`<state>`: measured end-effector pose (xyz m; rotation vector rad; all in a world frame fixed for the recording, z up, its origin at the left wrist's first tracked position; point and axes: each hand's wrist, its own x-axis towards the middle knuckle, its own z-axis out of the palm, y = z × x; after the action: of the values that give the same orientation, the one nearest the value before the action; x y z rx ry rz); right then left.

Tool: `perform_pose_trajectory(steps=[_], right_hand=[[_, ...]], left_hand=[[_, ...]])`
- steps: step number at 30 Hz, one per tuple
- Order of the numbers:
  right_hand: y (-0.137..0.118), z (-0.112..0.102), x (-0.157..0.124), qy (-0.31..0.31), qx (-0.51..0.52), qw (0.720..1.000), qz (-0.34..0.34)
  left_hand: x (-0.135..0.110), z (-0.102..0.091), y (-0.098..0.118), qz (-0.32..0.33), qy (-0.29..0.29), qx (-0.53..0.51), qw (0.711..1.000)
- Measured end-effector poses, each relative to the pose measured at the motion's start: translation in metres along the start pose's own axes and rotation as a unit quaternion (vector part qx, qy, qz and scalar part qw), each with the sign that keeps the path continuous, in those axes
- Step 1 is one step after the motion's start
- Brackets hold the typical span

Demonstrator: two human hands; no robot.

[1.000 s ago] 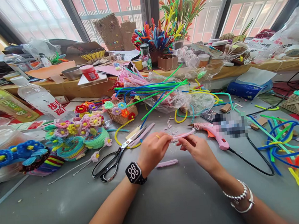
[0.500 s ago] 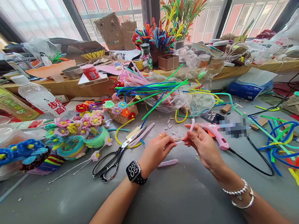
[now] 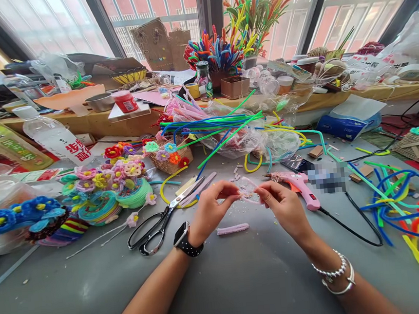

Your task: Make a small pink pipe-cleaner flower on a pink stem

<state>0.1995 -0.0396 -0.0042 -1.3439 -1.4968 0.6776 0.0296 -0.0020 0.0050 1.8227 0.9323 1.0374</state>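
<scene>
A pale pink pipe cleaner, curved into a loop, stretches between my two hands above the grey table. My left hand, with a black watch on the wrist, pinches one side of it between thumb and fingertips. At the other side my right hand grips it, fingers pressed together. Just below them a short lilac pipe cleaner piece lies on the table. Black-handled scissors rest left of my left hand, blades on a longer lilac strip. A pink glue gun lies beyond my right hand.
Pipe cleaner flowers and woven baskets crowd the left, near a clear bottle. Bundled green and blue pipe cleaners lie at the back. Loose coloured stems tangle at the right, past the glue gun's black cable.
Both hands have come up slightly, and the pink pipe cleaner is now bent into a loop between them. My left wrist has turned, so the watch face shows less.
</scene>
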Motion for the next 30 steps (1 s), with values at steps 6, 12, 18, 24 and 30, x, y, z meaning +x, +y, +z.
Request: perform_pose_trajectory(steps=[6, 12, 18, 24, 30], right_hand=[[-0.0020, -0.0015, 0.0014, -0.007, -0.087, 0.992, -0.094], [-0.0007, -0.0003, -0.0011, -0.020, -0.121, 0.982, -0.145], [-0.0001, 0.0003, -0.0014, -0.042, -0.131, 0.981, -0.136], [0.0000, 0.0001, -0.0017, -0.056, -0.126, 0.982, -0.127], [0.0005, 0.0022, -0.0017, -0.030, -0.125, 0.983, -0.133]], left_hand=[[0.0007, 0.0017, 0.0002, -0.052, 0.015, -0.150, 0.987], [0.0000, 0.0011, 0.0020, -0.023, 0.022, -0.141, 0.990], [-0.0003, 0.0007, -0.0001, -0.022, 0.023, -0.134, 0.991], [0.0005, 0.0006, -0.0009, -0.049, 0.021, -0.135, 0.989], [0.0007, -0.0005, -0.0021, -0.071, 0.015, -0.152, 0.986]])
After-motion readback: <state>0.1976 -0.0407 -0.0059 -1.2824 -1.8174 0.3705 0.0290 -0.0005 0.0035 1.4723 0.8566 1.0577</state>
